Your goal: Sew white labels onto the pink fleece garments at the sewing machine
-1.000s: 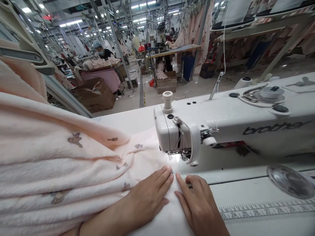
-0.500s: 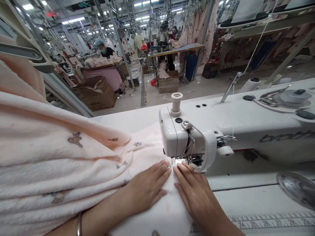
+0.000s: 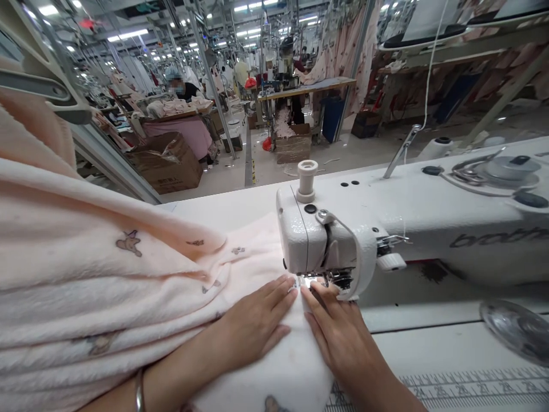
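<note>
Pale pink plush fabric with small printed animal figures lies in folds to the left and runs under the head of a white sewing machine. My left hand rests flat on the fabric, fingertips beside the lit needle area. On the other side, my right hand lies with its fingers stretched over the fabric edge, close under the machine head. A small white piece shows between the fingertips; I cannot make out what it is. The needle and presser foot are partly hidden.
A ruler strip runs along the table's front right. A clear round disc stands at the right edge. Thread comes down to a metal guide. Behind are cardboard boxes, other workstations and a seated person.
The fabric near my hands has shifted slightly forward, bringing more of a printed figure into view at the bottom. The upper thread hangs differently. Both hands stay almost in place.
</note>
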The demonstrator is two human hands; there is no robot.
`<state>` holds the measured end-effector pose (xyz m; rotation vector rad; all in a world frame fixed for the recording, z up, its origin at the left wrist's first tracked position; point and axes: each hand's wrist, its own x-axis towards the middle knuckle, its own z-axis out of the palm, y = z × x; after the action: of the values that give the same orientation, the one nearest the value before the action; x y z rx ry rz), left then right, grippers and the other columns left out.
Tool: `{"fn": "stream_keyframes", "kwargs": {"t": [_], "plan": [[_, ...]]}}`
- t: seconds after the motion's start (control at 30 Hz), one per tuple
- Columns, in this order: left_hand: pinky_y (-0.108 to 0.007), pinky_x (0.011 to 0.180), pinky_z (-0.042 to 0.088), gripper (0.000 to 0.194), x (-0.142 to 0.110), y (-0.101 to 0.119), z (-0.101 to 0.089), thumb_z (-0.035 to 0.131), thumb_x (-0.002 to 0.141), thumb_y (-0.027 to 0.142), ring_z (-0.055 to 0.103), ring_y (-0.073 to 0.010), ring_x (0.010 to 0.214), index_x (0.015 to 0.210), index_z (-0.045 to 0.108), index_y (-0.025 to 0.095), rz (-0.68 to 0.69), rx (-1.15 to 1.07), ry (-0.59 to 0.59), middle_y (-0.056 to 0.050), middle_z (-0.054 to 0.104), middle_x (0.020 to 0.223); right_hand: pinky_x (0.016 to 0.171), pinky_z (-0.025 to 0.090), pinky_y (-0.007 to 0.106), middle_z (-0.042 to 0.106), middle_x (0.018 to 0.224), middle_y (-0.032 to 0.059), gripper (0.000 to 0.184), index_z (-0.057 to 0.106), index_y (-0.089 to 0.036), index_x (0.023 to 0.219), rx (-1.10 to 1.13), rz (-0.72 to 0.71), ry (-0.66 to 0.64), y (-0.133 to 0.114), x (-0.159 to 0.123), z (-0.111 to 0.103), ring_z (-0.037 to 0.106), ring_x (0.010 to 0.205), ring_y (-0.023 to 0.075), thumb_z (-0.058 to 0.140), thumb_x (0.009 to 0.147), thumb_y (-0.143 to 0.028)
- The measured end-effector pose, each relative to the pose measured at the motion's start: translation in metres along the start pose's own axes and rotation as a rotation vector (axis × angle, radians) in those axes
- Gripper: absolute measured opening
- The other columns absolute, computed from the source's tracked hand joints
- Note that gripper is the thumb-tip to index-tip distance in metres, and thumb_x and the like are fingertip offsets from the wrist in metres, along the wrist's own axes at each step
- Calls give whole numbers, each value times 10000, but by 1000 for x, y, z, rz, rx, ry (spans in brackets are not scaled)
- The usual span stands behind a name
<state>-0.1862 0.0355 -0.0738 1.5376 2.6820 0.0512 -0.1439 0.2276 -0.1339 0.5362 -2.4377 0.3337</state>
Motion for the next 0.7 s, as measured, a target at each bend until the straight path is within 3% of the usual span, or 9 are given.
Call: {"fn": "stream_keyframes", "kwargs": {"t": [0.27, 0.47, 0.7], "plan": [[-442, 1065, 362, 444, 2, -3, -2, 428, 906, 251, 337, -291, 1316, 1309, 379, 72, -1, -57, 1, -195, 405, 1377, 810, 394, 377, 549, 1118, 142, 341, 559, -95, 1168, -18, 27, -10, 2, -6, 2, 489, 1016, 289, 356, 934, -239], [-468, 1018, 406, 424, 8, -13, -4, 423, 906, 279, 393, -310, 1269, 1294, 396, 109, -74, -81, -40, -176, 456, 1315, 799, 436, 395, 561, 1106, 141, 343, 543, -105, 1194, -46, 33, -19, 3, -3, 2, 494, 1025, 300, 367, 930, -234], [-450, 1032, 391, 444, 12, -15, -6, 378, 927, 289, 409, -277, 1254, 1342, 351, 136, -92, -133, -12, -148, 453, 1326, 793, 477, 392, 550, 1137, 137, 348, 535, -133, 1208, -64, 58, -41, -4, -5, -7, 505, 1048, 285, 343, 932, -225]]}}
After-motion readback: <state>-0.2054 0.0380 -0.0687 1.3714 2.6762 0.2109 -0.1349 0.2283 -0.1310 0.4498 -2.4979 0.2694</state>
